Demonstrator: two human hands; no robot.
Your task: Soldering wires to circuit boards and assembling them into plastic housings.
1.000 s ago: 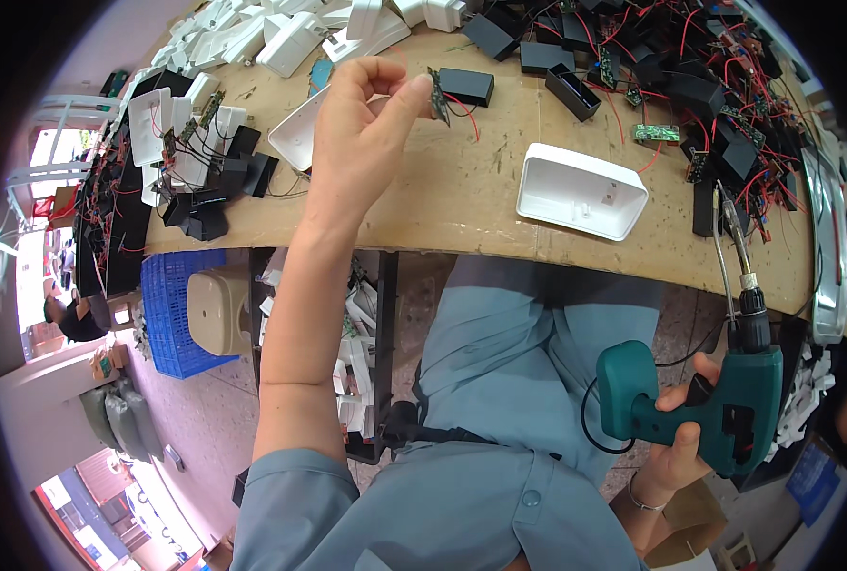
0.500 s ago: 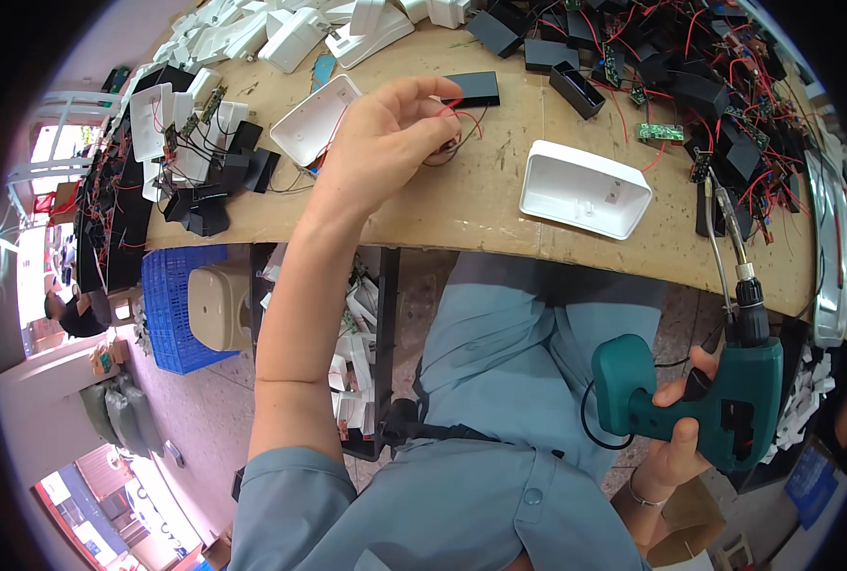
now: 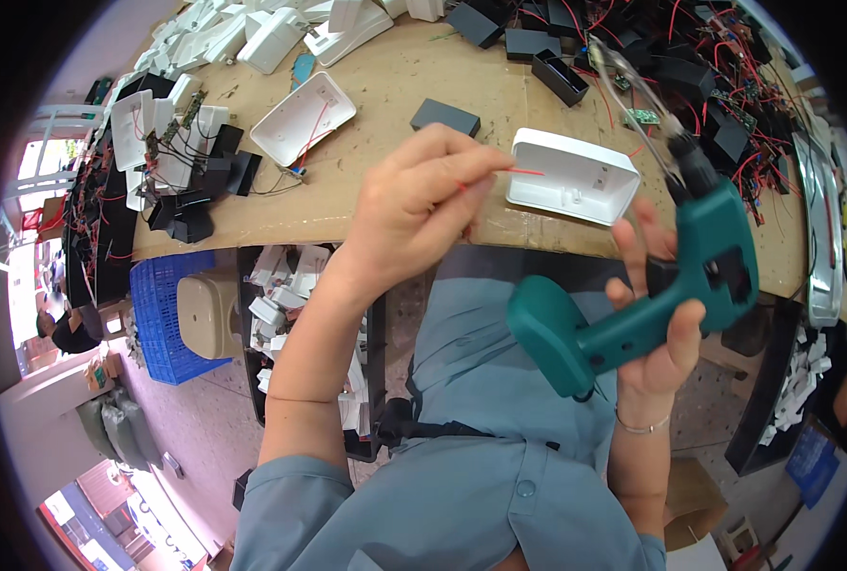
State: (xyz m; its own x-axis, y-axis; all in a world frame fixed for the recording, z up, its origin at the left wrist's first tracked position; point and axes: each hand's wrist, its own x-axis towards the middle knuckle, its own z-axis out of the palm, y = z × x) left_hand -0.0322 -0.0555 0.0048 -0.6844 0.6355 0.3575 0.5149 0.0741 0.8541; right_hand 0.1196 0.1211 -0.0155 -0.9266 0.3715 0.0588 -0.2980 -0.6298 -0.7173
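Note:
My left hand [image 3: 423,195] is over the table's near edge, its fingers pinched on a thin red wire [image 3: 528,172] whose end sticks out to the right. That wire end lies in front of a white plastic box [image 3: 538,186], open side up. My right hand [image 3: 659,324] grips a green pistol-shaped soldering gun [image 3: 623,333], fingers around its handle. Its metal tip and thin feed tube [image 3: 633,86] point up and away over the table, somewhat blurred. Just beyond my left hand lies a black rectangular box [image 3: 447,117].
Another white shell [image 3: 305,119] with a red wire lies left. Circuit boards and black cases [image 3: 195,171] cluster farther left. White housings [image 3: 271,43] pile at the back; black boxes with red wires [image 3: 671,62] fill the right. Below stand a blue crate [image 3: 171,324] and a stool [image 3: 209,314].
My left hand has come nearer and right, drawing the red wire toward the white box. My right hand has raised the soldering gun up and left, tilting it over the table.

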